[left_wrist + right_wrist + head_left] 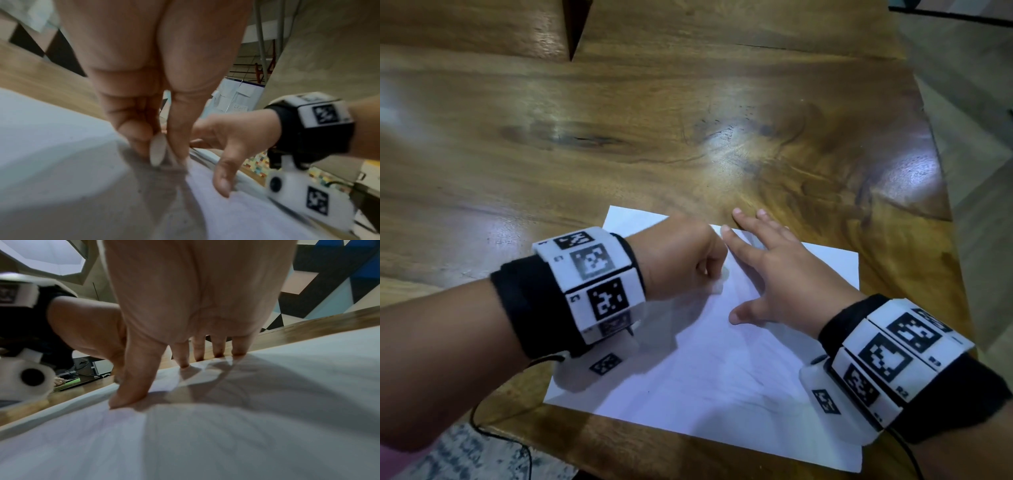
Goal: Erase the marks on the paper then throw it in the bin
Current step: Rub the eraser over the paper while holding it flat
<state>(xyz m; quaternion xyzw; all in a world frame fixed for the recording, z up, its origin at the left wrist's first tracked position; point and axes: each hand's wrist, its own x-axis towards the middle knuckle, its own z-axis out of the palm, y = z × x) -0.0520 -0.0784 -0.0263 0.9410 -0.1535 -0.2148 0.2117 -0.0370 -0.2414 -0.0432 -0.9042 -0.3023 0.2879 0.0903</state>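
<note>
Paper [722, 370], a white sheet, lies flat on a glossy wooden surface [688, 137], near the front right corner and turned at a slight angle; faint grey pencil marks [763, 399] show on its lower middle, too pale to read.

The left hand [681, 260] is curled into a loose fist over the upper left part of the sheet; the left wrist view shows thumb and fingers [135, 129] pinching a small whitish eraser [158, 148], its lower end pressed against the paper [61, 146]; a grey smudge or shadow spreads on the sheet just below the eraser, and blur makes it hard to tell which.

The right hand [777, 277] lies spread and flat on the upper right part of the sheet, just beside the left hand; its fingers are straight and splayed; the thumb [133, 381] presses the paper [205, 443], and in the head view the two longest fingertips [738, 213] reach past the far edge onto the bare wood; near the index finger a small fold of paper is lifted at the edge.

Both wrists wear black bands carrying white blocks printed with black square codes; thin black cables trail from them toward the near edge.
</note>
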